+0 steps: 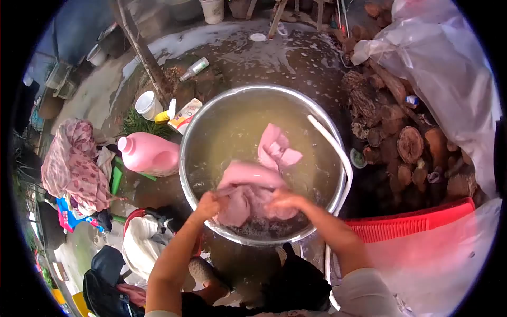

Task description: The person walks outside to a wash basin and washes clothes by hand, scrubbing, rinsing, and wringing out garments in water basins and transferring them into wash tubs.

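Note:
A wide metal basin (186, 185) of cloudy yellowish water stands in front of me. In its near half lies a wet pink garment (253, 177), partly under the water and bunched toward me. At the basin's left near rim, my left hand (209, 205) is closed on the garment's edge. On the other side my right hand (285, 199) grips the cloth too, its fingers somewhat blurred. Part of the pink cloth (274, 145) sticks up beyond, near the middle of the water; whether it joins the same piece is hidden.
A white hose (346, 164) hangs over the basin's right rim. Left of it lie a pink jug (150, 153), a white cup (148, 105) and a pile of patterned clothes (76, 164). Stacked logs (409, 145), plastic sheeting (438, 63) and a red plastic crate (406, 222) are at the right.

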Motion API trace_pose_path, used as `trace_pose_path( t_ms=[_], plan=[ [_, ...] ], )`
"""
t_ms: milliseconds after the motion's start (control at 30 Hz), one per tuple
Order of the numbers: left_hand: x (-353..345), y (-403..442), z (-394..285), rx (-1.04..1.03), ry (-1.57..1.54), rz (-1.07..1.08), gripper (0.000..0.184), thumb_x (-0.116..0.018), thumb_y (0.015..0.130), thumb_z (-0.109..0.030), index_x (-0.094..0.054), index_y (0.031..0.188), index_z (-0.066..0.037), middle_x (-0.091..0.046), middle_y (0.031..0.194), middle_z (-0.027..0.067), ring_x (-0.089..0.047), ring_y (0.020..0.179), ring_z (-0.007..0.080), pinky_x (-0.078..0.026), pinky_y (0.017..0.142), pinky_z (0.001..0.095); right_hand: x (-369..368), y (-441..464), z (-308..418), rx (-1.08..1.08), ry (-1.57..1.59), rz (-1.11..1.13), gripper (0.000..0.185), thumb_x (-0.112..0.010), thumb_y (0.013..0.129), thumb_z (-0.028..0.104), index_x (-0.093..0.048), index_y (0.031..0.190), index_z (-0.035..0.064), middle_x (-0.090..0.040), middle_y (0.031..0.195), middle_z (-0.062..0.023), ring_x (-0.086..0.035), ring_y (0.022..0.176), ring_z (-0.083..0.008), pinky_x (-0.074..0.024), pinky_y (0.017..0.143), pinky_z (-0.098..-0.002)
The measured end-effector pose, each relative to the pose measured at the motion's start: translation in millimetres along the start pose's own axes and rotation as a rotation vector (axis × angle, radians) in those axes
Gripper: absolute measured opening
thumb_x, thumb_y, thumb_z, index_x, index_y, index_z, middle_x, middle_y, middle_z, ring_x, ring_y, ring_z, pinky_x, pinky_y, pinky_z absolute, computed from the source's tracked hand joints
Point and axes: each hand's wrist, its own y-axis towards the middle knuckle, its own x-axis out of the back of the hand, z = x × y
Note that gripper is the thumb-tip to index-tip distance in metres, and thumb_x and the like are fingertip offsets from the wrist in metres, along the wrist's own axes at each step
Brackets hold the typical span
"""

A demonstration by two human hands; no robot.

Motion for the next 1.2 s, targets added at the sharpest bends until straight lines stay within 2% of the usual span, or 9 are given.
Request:
trace_pose_path(
  t_ms=[233, 367, 500, 667, 767, 967, 1033, 1067, 1200],
  plan=[
    [71, 19, -33, 0.107, -0.705, -0.513, 0.018, -0.058, 0.088, -0.018, -0.064, 0.080, -0.004, -0.056, 0.069, -0.0023, -0.050, 0.064, 0.0068, -0.041, 0.057, 0.0245, 151, -51, 65, -0.027, 0.152, -0.534, 0.017, -0.059, 0.084, 0.013, -0.070, 0.096, 0.0072, -0.066, 0.091, -0.0076, -0.061, 0.083, -0.0166, -0.0480, 0.075, -0.0298],
    [54, 42, -4, 0.066, 0.436, -0.902, 0.011, -0.059, 0.085, -0.014, -0.062, 0.089, -0.004, -0.064, 0.077, 0.0116, -0.063, 0.072, 0.0323, -0.050, 0.067, 0.0410, 128, -29, 65, 0.165, -0.455, -1.151, 0.042, -0.052, 0.079, -0.002, -0.056, 0.120, 0.0088, -0.053, 0.121, -0.0217, -0.052, 0.112, -0.0374, -0.0452, 0.093, -0.0414],
    [-5, 38, 3, 0.047, 0.902, -0.120, 0.057, -0.067, 0.077, -0.034, -0.050, 0.130, -0.026, -0.044, 0.137, 0.0100, -0.034, 0.132, 0.0318, -0.039, 0.097, 0.0570, 46, 17, 27, 0.129, -0.294, -0.490, 0.061, -0.065, 0.079, 0.014, -0.043, 0.136, 0.0155, -0.043, 0.135, -0.0215, -0.048, 0.118, -0.0393, -0.0407, 0.100, -0.0411],
    [-42, 54, 11, 0.230, 1.030, 0.020, 0.092, -0.072, 0.071, -0.044, -0.024, 0.146, -0.024, -0.018, 0.153, 0.0117, -0.009, 0.142, 0.0361, -0.022, 0.108, 0.0596, -21, 5, 60, -0.093, -0.707, -0.311, 0.086, -0.076, 0.072, 0.035, -0.030, 0.143, 0.0194, -0.023, 0.150, -0.0184, -0.023, 0.138, -0.0373, -0.0259, 0.109, -0.0549],
    [-57, 63, 49, 0.342, 1.005, -0.002, 0.099, -0.075, 0.068, -0.046, -0.022, 0.147, -0.019, -0.021, 0.151, 0.0139, -0.014, 0.141, 0.0379, -0.021, 0.108, 0.0601, -52, 30, 16, -0.110, -0.765, -0.306, 0.087, -0.077, 0.070, 0.037, -0.033, 0.142, 0.0167, -0.017, 0.152, -0.0161, -0.011, 0.141, -0.0366, -0.0193, 0.109, -0.0620],
    [-73, 63, 131, 0.334, 0.879, 0.173, 0.057, -0.068, 0.075, -0.045, -0.060, 0.119, -0.011, -0.057, 0.125, 0.0139, -0.048, 0.122, 0.0301, -0.034, 0.104, 0.0503, -45, 5, 29, 0.032, -0.588, -0.175, 0.051, -0.067, 0.077, 0.029, -0.053, 0.124, 0.0120, -0.058, 0.117, -0.0186, -0.054, 0.112, -0.0340, -0.0402, 0.096, -0.0465],
    [-54, 54, 78, 0.391, 0.752, 0.396, 0.052, -0.067, 0.075, -0.046, -0.065, 0.111, -0.009, -0.061, 0.117, 0.0159, -0.057, 0.111, 0.0304, -0.042, 0.098, 0.0453, -39, 8, 17, 0.031, -0.443, -0.099, 0.037, -0.065, 0.079, 0.029, -0.062, 0.111, 0.0110, -0.065, 0.102, -0.0176, -0.062, 0.098, -0.0328, -0.0463, 0.087, -0.0428],
    [-31, 30, 23, 0.105, 0.632, 0.165, 0.048, -0.068, 0.072, -0.046, -0.069, 0.102, -0.008, -0.067, 0.099, 0.0159, -0.065, 0.089, 0.0328, -0.052, 0.082, 0.0411, -34, 18, -12, 0.032, -0.367, -0.054, 0.032, -0.065, 0.080, 0.030, -0.064, 0.105, 0.0104, -0.066, 0.096, -0.0170, -0.063, 0.093, -0.0321, -0.0481, 0.082, -0.0418],
    [9, 47, 21, 0.283, 0.319, 0.115, 0.034, -0.065, 0.079, -0.038, -0.070, 0.098, -0.010, -0.069, 0.083, 0.0134, -0.067, 0.074, 0.0307, -0.054, 0.070, 0.0397, 23, -8, -43, -0.115, -0.054, -0.278, 0.023, -0.063, 0.082, 0.028, -0.067, 0.092, 0.0076, -0.067, 0.085, -0.0140, -0.064, 0.080, -0.0294, -0.0485, 0.073, -0.0421]
  ],
)
